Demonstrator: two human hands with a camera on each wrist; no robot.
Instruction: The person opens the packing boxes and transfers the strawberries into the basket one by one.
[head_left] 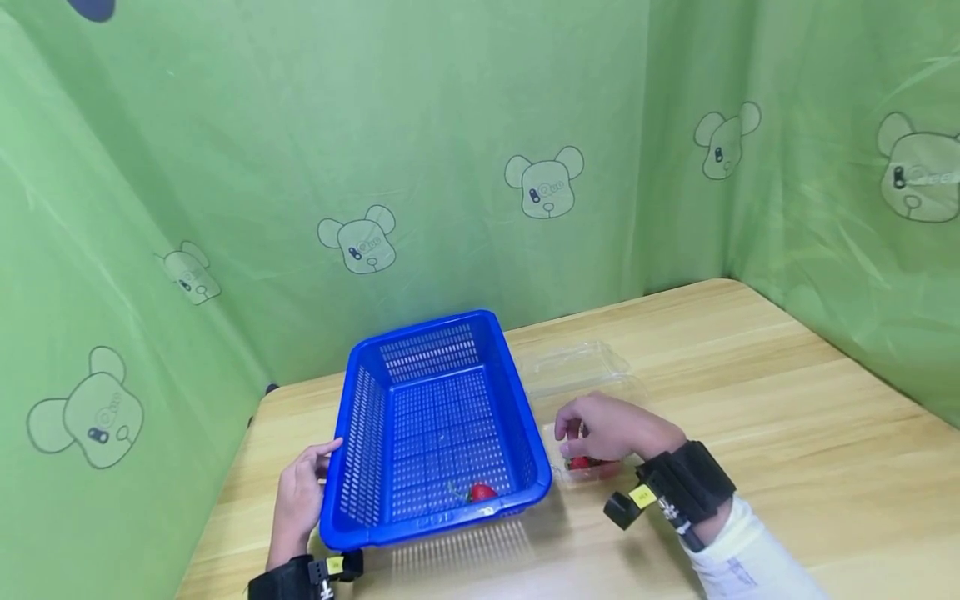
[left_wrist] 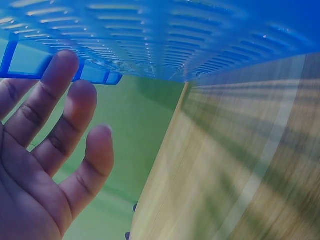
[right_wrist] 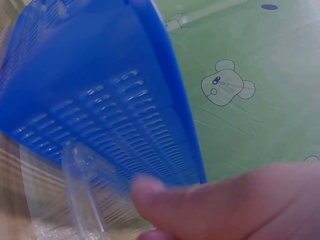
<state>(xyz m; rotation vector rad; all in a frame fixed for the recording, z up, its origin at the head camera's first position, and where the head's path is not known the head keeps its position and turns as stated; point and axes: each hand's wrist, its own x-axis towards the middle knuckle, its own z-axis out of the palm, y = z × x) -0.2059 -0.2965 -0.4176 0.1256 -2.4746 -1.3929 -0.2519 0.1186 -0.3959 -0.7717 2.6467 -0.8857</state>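
Over the table (head_left: pixel 757 408) a blue basket (head_left: pixel 521 408) tilts beside a clear box (head_left: pixel 576 479). The left hand (head_left: pixel 300 493) holds the basket's rim, fingers bent; the right hand (head_left: pixel 615 427) curves over the box, any hold unclear. One strawberry (head_left: pixel 482 492) lies in the basket.

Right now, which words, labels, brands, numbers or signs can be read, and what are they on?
No text reads clearly.
Green curtain: letter-like marks on the bear faces, too small and blurred to read.
Right wrist's yellow tag: dark marks, too small to read.
Left wrist's yellow tag: too small to read.
White sleeve: a faint purplish mark; I cannot tell whether it is writing.
Blue basket: no text I can make out.
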